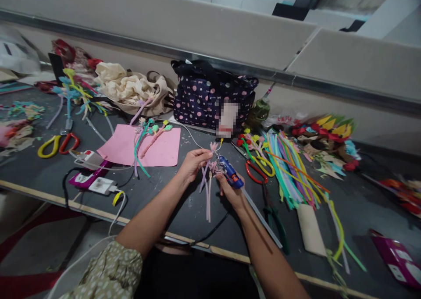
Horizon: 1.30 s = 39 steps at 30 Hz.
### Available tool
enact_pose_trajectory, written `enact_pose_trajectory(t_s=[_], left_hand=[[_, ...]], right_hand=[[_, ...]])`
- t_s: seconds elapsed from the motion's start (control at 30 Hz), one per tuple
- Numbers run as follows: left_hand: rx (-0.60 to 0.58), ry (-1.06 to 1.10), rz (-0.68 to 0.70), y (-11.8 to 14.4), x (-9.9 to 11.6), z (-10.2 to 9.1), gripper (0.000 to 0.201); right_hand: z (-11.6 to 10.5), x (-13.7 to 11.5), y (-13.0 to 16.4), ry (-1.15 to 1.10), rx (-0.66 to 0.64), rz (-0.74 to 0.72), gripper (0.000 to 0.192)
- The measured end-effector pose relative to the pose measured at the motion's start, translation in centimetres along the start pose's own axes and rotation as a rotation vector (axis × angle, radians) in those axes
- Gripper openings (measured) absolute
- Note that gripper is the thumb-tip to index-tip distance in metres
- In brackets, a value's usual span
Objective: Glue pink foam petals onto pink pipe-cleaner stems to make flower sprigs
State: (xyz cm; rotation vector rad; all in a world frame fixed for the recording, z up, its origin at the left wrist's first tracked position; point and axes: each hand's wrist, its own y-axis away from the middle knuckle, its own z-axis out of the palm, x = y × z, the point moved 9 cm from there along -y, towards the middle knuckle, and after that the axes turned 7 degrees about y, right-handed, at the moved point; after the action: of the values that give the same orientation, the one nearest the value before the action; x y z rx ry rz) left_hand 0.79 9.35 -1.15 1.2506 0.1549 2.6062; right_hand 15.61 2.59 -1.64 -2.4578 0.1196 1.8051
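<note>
Along the near edge of the worktop [184, 211]: two bare forearms reaching in, patterned sleeve [112, 268] on the left. Near the left end of that edge, a white charger block [100, 185] with a yellow-tipped cable, beside a magenta device [86, 176].

Just beyond, mid-worktop: left hand [192, 164] closed narrowly, fingertips pinching the head of a pale pink pipe-cleaner flower [208, 183], stems hanging down toward the near edge. Right hand [232, 191] wrapped round a blue glue gun [230, 172], nozzle set against the flower's head; black cord trailing off the near edge. Hands close together, not touching.

Right of the hands: red-handled scissors [255, 172], dark-handled pliers [274, 215], a metal ruler [263, 220] lying diagonally. Further right, a fanned bundle of coloured pipe cleaners [289, 167], a beige card strip [311, 235] at its near end. At the near right corner, a magenta box [397, 259].

Left of the hands: pink paper sheet [161, 150] with finished stems [146, 137] lying across it. Further left, yellow and red scissors [57, 143].

Along the far edge, against the partition: crumpled cream cloth bag [128, 88], dark polka-dot bag [207, 97], a green jar [259, 110], paper flower scraps [329, 132] toward the right.
</note>
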Motion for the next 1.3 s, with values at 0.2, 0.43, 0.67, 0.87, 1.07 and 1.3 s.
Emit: enact_pose_trajectory(t_s=[0.2,0.43,0.67,0.87,1.07,1.3], left_hand=[[0.043,0.008,0.055,-0.1,0.9,-0.5,0.030],[0.055,0.056,0.059,-0.6,1.3,-1.1,0.031],[0.097,0.070,0.063,-0.6,1.2,-1.6,0.035],[0.090,0.077,0.059,-0.8,1.0,-1.7,0.035],[0.088,0.089,0.061,-0.8,1.0,-1.6,0.033],[0.104,0.099,0.053,-0.7,1.0,-1.7,0.034]], right_hand=[[-1.0,-0.5,-0.2,-0.011,0.070,0.033,0.040],[-5.6,1.9,-2.3,-0.030,0.346,0.070,0.041],[-4.1,1.1,-2.9,0.609,0.165,-0.049,0.021],[-2.4,1.4,-2.7,0.808,0.063,0.009,0.019],[-0.5,0.0,-2.4,0.781,0.030,-0.157,0.017],[0.8,-0.7,-2.5,0.922,0.028,-0.258,0.008]])
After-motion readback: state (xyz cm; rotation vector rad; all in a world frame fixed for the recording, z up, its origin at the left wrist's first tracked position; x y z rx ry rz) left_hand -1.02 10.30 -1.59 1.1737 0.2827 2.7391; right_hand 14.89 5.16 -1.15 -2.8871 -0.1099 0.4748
